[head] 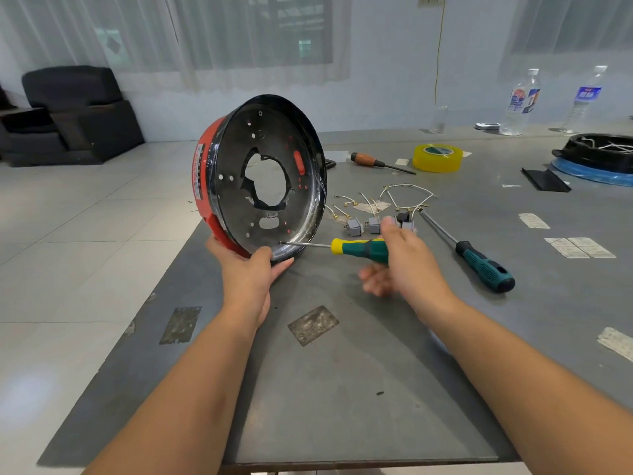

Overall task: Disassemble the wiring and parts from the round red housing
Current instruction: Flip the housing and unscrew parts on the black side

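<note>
Left hand (251,274): I see it gripping the lower rim of the housing (260,176), thumb on the inner lip, propping it on edge at the table's (342,389) left side, open face toward me.

Right hand (400,260): blurred; whether it holds the screwdriver (356,248) I cannot tell. The handle lies against the palm, tip touching the housing's inside rim.

Beyond the hands: loose wires (407,193) and grey switches (363,226); a second screwdriver (479,260) to the right; a wooden-handled one (373,161); yellow tape (437,157).

Surface: grey, scuffed, with sticker remnants. Far edge: two bottles (522,101).

Room: pale tiled floor (68,234), curtained windows (239,32), dark armchair (72,108) at left.
</note>
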The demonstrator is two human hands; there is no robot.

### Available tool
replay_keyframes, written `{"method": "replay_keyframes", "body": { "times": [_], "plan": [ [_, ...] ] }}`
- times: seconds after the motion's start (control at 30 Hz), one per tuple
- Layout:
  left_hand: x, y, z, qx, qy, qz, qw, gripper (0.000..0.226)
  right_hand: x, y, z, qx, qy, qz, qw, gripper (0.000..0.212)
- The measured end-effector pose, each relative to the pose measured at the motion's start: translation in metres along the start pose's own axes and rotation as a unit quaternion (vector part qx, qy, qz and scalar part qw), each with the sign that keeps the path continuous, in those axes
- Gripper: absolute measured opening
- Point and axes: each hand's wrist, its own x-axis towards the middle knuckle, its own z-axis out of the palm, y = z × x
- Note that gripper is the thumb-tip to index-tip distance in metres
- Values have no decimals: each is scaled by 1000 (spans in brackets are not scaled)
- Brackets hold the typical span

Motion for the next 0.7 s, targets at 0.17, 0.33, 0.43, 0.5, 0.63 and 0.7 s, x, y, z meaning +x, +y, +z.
{"method": "replay_keyframes", "body": {
  "times": [0.17, 0.33, 0.43, 0.5, 0.63, 0.7],
  "plan": [
    [1, 2, 1, 3, -5, -19, 1000, 68, 1, -2, -14, -240, 1, -173, 955, 23],
    [1, 2, 0, -3, 3, -24, 1000, 68, 2, -3, -28, -327, -59, -327, 884, 27],
    [1, 1, 1, -8, 4, -24, 1000, 69, 4, -1, -27, -187, -51, -250, 949, 27],
    [2, 1, 1, -6, 7, -23, 1000, 68, 4, -1, -19, -122, -42, -204, 971, 14],
    [3, -1, -1, -9, 7, -23, 1000, 68, 7, 1, -13, -267, 69, -222, 935, 35],
    [3, -1, 0, -5, 7, -19, 1000, 68, 10, 3, -15, -295, 52, -267, 916, 20]
  ]
}}
